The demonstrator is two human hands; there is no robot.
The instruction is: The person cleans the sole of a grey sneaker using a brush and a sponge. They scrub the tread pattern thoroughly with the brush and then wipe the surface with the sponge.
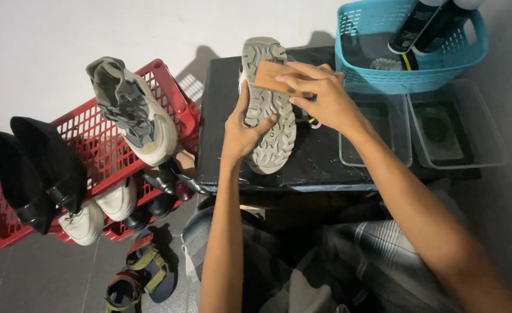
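1. Wooden-backed brush block (274,76) sits clamped in the right hand (319,95); that grip is closed over it, fingers curled across the top, and it presses the brush onto the upper part of the sole.
2. The right forearm comes in from the lower right, wrist bent towards the shoe.
3. The left hand (243,130) cups the grey sneaker with a thick lugged rubber sole (267,107) from its left side, thumb across the tread, grip closed round the edge.
4. The sneaker is held sole-up above the black counter (314,159), toe towards the person.
5. Its tread is pale grey with deep blocky lugs.
6. A matching grey and cream sneaker (131,110) lies on the red plastic crate (174,87) to the left.
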